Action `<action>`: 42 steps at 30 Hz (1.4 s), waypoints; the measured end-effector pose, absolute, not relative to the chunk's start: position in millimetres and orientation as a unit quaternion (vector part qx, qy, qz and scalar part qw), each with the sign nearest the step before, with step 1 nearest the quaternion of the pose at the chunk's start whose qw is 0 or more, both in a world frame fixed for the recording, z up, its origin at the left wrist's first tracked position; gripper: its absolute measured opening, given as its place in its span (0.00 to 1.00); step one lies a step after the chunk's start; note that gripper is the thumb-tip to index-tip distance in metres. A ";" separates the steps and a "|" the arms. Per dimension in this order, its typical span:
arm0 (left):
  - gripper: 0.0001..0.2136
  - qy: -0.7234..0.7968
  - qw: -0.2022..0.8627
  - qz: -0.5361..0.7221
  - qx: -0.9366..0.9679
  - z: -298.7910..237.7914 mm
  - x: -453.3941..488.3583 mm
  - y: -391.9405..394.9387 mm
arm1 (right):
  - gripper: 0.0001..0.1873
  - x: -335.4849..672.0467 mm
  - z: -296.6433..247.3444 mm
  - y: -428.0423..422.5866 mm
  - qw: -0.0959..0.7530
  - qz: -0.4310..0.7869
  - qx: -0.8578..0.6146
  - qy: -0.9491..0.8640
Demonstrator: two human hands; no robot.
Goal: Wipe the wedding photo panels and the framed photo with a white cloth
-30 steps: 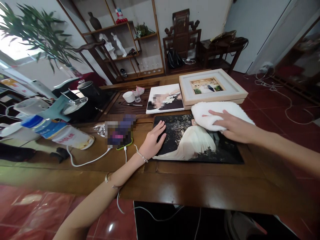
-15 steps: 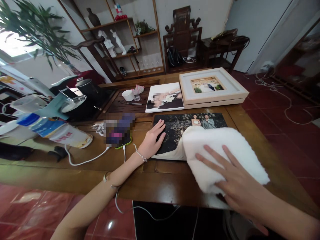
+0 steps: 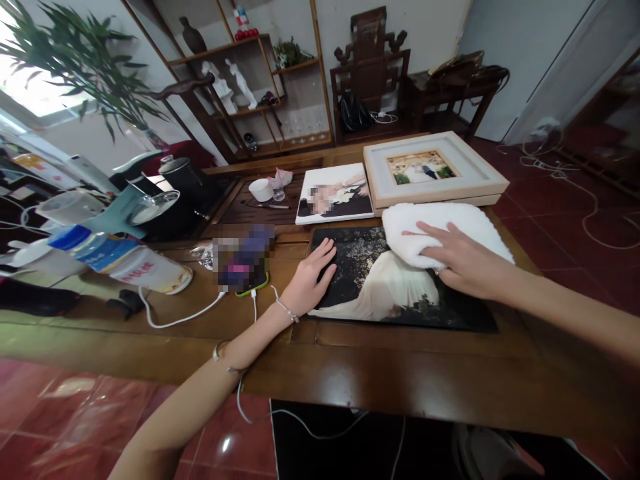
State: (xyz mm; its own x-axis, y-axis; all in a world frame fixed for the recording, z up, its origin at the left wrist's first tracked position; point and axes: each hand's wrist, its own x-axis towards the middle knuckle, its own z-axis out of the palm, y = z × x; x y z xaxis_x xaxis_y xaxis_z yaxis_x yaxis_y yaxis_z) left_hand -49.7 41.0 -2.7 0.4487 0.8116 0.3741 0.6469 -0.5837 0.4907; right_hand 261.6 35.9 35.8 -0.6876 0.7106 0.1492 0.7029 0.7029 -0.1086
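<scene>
A dark photo panel (image 3: 345, 293) with a white wedding gown printed on it lies flat on the wooden table. My left hand (image 3: 313, 277) rests on its left end, fingers stretched out and holding nothing. On the panel's upper right part sits a folded white towel (image 3: 465, 230), which hides the top of the picture. My right hand (image 3: 463, 260) presses on the towel and grips it, some fingers extended and others bent into the cloth; the thumb is hard to make out.
Behind the panel lie a white-edged photo print (image 3: 333, 193) and a pale wooden picture frame (image 3: 480, 183). To the left are a phone (image 3: 250, 283) with white cables, a plastic bottle (image 3: 125, 263), a white cup (image 3: 261, 190) and a black kettle (image 3: 183, 177).
My right hand and the towel have moved up and away from me, to the panel's far right edge. More of the printed gown shows. My left hand stays on the panel.
</scene>
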 end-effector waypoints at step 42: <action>0.18 0.429 0.132 0.292 0.845 -5.1 -51.3 42.5 | 0.15 189.3 29.6 -68.4 0.096 0.095 -0.330 -0.934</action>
State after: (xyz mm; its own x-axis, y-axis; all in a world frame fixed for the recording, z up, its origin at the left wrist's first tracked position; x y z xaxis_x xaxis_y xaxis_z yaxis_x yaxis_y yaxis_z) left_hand -51.3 42.5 -5.1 0.4621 0.8016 0.3794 0.6474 -0.5973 0.4734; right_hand 189.3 -68.4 29.6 -0.7632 0.6354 0.1169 0.5988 0.7636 -0.2415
